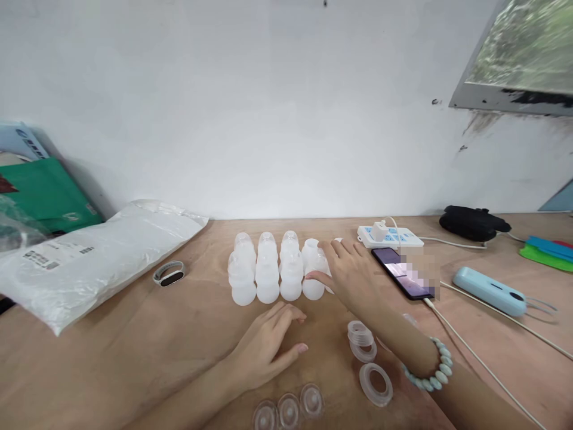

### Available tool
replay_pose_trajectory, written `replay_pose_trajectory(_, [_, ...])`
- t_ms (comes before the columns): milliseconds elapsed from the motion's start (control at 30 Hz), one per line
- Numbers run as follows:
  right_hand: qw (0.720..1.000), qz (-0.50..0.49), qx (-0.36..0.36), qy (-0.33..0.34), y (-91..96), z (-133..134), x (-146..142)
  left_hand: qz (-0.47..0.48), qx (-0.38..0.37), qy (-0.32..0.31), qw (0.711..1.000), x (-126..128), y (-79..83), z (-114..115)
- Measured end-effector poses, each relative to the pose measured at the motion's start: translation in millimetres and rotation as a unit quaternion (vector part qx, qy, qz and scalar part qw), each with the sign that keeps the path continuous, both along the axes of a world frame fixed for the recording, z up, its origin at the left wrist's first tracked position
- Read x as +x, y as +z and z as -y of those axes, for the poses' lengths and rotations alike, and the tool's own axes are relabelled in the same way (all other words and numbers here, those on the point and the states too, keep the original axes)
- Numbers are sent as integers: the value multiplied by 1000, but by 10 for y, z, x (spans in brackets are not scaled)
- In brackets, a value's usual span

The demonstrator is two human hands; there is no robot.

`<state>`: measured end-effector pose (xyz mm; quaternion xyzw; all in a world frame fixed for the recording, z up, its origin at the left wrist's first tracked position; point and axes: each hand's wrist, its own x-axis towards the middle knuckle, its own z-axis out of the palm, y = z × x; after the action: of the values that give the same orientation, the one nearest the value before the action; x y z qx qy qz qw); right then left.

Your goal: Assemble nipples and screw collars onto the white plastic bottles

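Rows of small frosted white bottles (pixel 267 272) stand close together mid-table, several with clear domed tops. My right hand (pixel 351 275) reaches over the right end of the group, fingers spread and thumb apart; its thumb and index finger lie beside a bottle (pixel 313 289), and whether they press on it I cannot tell. Part of the bottles there is hidden behind this hand. My left hand (pixel 271 334) hovers low in front of the bottles, fingers loosely bent, thumb apart, holding nothing. Near me lie clear round domed pieces (pixel 289 411) and translucent rings (pixel 376 385), some stacked.
A white plastic mailer (pixel 102 251) and a fitness band (pixel 169 275) lie left. To the right are a phone (pixel 398 272) on a cable, a power strip (pixel 409 239), a light-blue device (pixel 487 291) and a black pouch (pixel 472 223). A wall borders the back.
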<state>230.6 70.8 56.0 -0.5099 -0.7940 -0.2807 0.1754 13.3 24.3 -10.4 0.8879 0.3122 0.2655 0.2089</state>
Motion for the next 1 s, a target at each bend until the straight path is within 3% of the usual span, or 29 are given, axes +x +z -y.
replay_pose_trajectory(267, [999, -6, 42, -11, -87, -61, -38, -2, 3, -2, 1000, -1, 3, 3])
replay_pose_trajectory(667, [998, -6, 60, -27, -57, -18, -69, 1, 7, -1, 1000, 11, 1, -3])
replay_pose_trajectory(733, [998, -31, 42, -20, 7, 27, -60, 3, 6, -1, 1000, 14, 3, -4])
replay_pose_trajectory(833, [987, -152, -42, 3, 144, 44, 33, 4, 9, 1, 1000, 12, -13, -12])
replay_pose_trajectory(900, [968, -232, -98, 0, 221, -23, 188, 8, 12, 1, 1000, 6, -34, -18])
replay_pose_trajectory(1000, [951, -267, -149, -48, 235, -243, 571, 13, 15, 1, 1000, -3, -71, -26])
